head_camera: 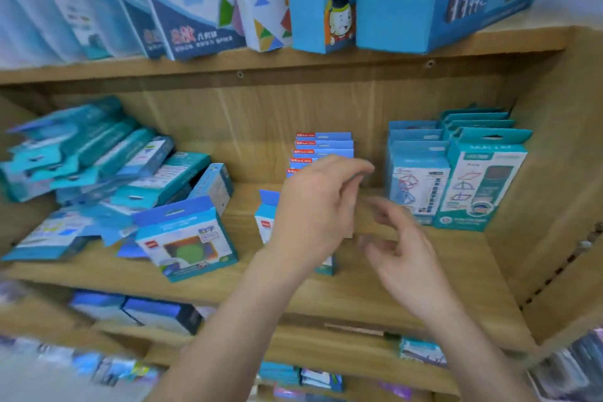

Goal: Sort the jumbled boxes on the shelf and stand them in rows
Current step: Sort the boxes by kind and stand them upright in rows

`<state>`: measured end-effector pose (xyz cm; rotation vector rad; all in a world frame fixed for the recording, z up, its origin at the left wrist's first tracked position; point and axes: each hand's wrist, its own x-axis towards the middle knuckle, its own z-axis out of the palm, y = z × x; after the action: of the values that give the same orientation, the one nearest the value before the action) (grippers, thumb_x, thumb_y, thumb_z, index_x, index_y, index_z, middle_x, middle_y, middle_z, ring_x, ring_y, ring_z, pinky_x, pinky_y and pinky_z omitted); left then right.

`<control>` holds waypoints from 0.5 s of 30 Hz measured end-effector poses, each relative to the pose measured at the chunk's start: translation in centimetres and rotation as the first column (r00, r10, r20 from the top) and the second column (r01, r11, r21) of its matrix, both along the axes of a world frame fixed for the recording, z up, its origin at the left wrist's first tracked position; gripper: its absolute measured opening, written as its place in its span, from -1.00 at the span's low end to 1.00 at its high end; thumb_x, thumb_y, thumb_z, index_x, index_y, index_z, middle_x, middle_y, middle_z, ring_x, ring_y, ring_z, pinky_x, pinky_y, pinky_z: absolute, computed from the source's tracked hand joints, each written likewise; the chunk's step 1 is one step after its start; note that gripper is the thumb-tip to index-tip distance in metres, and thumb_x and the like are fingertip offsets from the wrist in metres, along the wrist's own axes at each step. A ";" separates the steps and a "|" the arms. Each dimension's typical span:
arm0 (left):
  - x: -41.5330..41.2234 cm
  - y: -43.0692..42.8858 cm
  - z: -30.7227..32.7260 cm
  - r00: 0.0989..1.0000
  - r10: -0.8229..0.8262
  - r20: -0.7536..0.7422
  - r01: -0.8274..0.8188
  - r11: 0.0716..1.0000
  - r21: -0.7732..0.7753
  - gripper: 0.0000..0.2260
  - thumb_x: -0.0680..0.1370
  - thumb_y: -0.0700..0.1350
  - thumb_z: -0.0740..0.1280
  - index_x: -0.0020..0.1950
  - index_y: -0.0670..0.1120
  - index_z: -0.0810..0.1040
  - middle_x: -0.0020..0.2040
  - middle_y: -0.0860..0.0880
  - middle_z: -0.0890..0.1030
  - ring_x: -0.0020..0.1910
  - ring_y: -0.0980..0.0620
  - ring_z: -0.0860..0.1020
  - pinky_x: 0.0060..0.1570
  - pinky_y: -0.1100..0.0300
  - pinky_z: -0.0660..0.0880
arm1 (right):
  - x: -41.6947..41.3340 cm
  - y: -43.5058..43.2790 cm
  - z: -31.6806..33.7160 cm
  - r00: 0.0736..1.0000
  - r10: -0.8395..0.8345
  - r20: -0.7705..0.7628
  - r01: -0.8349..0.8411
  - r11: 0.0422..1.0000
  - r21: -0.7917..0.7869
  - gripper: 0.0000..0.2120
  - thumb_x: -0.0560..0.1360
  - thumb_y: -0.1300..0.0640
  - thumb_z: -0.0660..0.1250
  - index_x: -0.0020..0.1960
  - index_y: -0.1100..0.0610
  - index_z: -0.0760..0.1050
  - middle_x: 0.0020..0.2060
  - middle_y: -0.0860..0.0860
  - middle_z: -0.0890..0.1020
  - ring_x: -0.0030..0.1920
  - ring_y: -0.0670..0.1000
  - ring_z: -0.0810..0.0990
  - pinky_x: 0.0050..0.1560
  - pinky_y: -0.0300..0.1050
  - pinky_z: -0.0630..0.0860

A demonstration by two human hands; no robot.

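The row of small blue red-labelled cardboard boxes (323,145), at twelve o'clock of the left hand (313,206), could be toppled by its curled fingers; whether anything is gripped cannot be told. The right hand (404,254), at four o'clock, is held loosely curled and empty.

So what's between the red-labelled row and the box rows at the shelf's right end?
Head view: bare shelf; only the left hand and right hand hover before it.

Wood-grain shelf (326,290), glossy cardboard boxes (186,238)
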<state>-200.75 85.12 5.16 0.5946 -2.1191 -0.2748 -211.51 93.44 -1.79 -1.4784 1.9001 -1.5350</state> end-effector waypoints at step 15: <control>21.5 -6.1 -7.9 0.807 0.567 0.165 -0.582 0.716 0.385 -0.58 0.43 -0.19 0.46 0.25 -0.01 0.45 0.11 -0.06 0.41 0.15 -0.15 0.42 0.05 0.06 0.38 | 4.7 -5.8 3.1 0.881 0.198 -0.430 -0.055 0.945 0.323 -0.43 0.43 0.17 0.43 0.33 -0.16 0.30 0.09 -0.09 0.45 0.14 0.03 0.47 0.04 -0.07 0.41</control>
<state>-179.22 79.02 -2.75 1.4930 -1.7912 -0.3657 -206.76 87.63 1.33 -1.8900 2.1097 -0.8281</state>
